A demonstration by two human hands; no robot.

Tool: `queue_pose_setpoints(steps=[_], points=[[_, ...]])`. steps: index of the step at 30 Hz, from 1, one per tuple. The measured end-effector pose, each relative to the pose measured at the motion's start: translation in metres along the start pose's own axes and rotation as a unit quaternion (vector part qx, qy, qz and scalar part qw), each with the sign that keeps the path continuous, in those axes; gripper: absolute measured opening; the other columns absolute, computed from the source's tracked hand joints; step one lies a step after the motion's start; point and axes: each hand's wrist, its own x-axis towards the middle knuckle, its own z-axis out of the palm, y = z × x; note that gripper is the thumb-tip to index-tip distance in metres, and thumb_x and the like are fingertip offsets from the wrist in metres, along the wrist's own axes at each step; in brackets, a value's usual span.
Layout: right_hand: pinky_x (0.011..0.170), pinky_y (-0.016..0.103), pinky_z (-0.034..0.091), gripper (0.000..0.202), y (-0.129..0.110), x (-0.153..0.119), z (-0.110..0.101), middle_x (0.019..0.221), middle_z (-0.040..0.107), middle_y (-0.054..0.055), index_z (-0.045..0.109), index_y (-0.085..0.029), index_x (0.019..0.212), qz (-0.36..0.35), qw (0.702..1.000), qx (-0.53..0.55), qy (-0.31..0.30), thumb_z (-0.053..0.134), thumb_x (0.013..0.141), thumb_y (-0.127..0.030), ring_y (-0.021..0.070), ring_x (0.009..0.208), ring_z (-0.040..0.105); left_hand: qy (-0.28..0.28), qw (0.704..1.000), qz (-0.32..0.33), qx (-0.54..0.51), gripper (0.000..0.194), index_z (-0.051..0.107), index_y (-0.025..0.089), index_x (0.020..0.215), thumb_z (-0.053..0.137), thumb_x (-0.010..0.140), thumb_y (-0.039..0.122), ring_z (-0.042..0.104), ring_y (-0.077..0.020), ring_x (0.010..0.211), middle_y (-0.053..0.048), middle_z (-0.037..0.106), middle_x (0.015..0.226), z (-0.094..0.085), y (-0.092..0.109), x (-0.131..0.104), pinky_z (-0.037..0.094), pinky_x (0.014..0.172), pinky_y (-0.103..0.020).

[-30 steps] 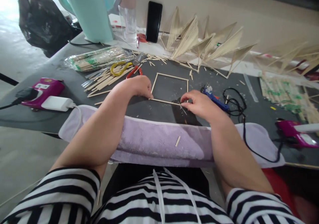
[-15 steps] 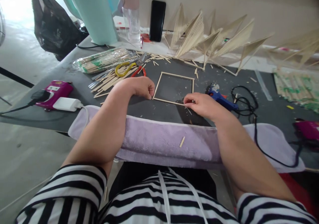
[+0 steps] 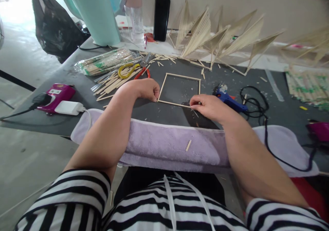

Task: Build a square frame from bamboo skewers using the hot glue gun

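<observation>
Wooden frame (image 3: 174, 104) (lying flat): near corners at left fingers (image 3: 155, 94), right fingers (image 3: 195, 100).

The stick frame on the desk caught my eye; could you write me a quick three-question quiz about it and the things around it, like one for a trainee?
1. Multiple choice: seen from the person's seat, at which corner of the stick frame is the right hand?
A) far left
B) near right
C) far right
2. True or false: the blue corded tool lies to the right of the frame.
3. Fill in the colour: a short loose stick lies on the ____ cloth at the desk's near edge.

Key: 1 B; 2 true; 3 lilac.
</observation>
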Motion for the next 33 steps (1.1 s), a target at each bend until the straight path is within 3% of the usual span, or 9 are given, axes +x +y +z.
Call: queue_pose_setpoints(steps=[10, 25, 33], points=[[0.069, 0.028, 0.039, 0.008, 0.0033, 0.0005, 0.0014, 0.082, 0.067, 0.001, 0.066, -0.022, 0.083, -0.014, 1.000, 0.012, 0.005, 0.059, 0.083, -0.018, 0.0168, 0.078, 0.059, 0.002, 1.000, 0.002, 0.006, 0.016, 0.072, 0.018, 0.080, 0.066, 0.067, 0.024, 0.060, -0.0146, 0.075, 0.000, 0.069, 0.078, 0.0007, 0.0006, 0.0023, 0.040, 0.065, -0.023], [0.066, 0.028, 0.038, 0.008, 0.0070, 0.0030, 0.0032, 0.079, 0.067, 0.000, 0.068, -0.023, 0.083, -0.016, 1.000, 0.020, 0.003, 0.061, 0.082, -0.020, 0.0161, 0.075, 0.060, -0.009, 0.999, 0.039, 0.003, 0.022, 0.072, 0.019, 0.087, 0.065, 0.067, 0.026, 0.060, -0.0141, 0.079, 0.002, 0.069, 0.081, -0.0022, -0.0069, 0.0013, 0.041, 0.071, -0.022], [0.066, 0.028, 0.039, 0.009, 0.0037, 0.0005, 0.0012, 0.078, 0.068, 0.000, 0.069, -0.023, 0.082, -0.012, 1.000, 0.016, 0.009, 0.061, 0.081, -0.020, 0.0162, 0.075, 0.060, -0.010, 0.999, 0.021, 0.022, 0.018, 0.071, 0.020, 0.084, 0.065, 0.069, 0.026, 0.059, -0.0131, 0.078, 0.002, 0.069, 0.079, -0.0027, 0.0024, -0.0021, 0.040, 0.070, -0.021]])
